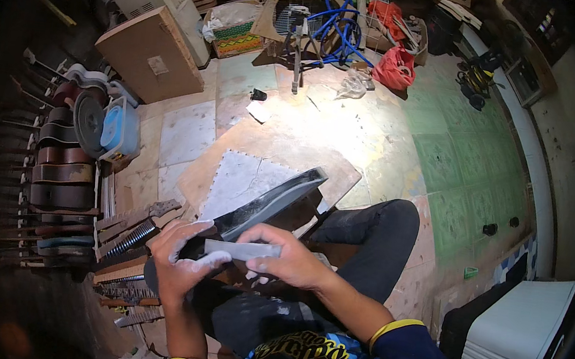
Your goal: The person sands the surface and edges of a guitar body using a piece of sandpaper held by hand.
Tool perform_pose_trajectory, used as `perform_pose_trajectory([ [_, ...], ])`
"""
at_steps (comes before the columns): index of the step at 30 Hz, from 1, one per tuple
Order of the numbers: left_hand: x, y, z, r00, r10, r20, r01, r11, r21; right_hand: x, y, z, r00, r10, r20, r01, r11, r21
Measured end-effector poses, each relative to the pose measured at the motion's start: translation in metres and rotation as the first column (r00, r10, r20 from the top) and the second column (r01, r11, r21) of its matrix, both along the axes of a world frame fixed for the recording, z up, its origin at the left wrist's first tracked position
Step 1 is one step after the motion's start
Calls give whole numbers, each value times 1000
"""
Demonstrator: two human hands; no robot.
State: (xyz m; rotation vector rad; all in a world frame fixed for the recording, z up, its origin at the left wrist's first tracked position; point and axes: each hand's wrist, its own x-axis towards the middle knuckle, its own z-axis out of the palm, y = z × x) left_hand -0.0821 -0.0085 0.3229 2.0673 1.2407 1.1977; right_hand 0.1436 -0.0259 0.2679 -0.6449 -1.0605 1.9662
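A thin grey rectangular strip (243, 250), perhaps folded sandpaper or a sanding block, spans the space between my hands. My right hand (286, 258) pinches its right end between thumb and curled fingers. At the left end, my left hand (182, 247) is curved, its whitish, dusty thumb against the strip. Just beyond the hands, a long dark piece with a curved grey edge (271, 204), resembling a guitar body on its side, lies slanted over my lap. Its lower part is hidden by my hands and legs.
A flat board (345, 178) with a pale sheet (238, 181) lies on the tiled floor ahead. Several guitar bodies (62, 175) are racked at left, beside guitar necks (129, 233). A blue container (116, 132), blue hose (345, 28) and red bag (394, 68) stand farther off.
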Motion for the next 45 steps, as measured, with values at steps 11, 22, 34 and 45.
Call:
perform_pose_trajectory([
  [11, 6, 15, 12, 955, 239, -177, -275, 935, -224, 68, 36, -143, 358, -728, 585, 746, 600, 290],
  [22, 4, 44, 8, 960, 201, -192, -258, 903, -344, 78, 63, -235, -55, -326, 944, 400, 859, 320],
  [34, -11, 49, -7, 991, 129, 39, -117, 967, -225, 66, 17, -106, 855, -485, -184, 417, 854, -310],
  [45, 5, 28, -6, 973, 54, 225, 22, 945, -325, -36, 20, -40, 874, -468, 131, 404, 850, 338],
])
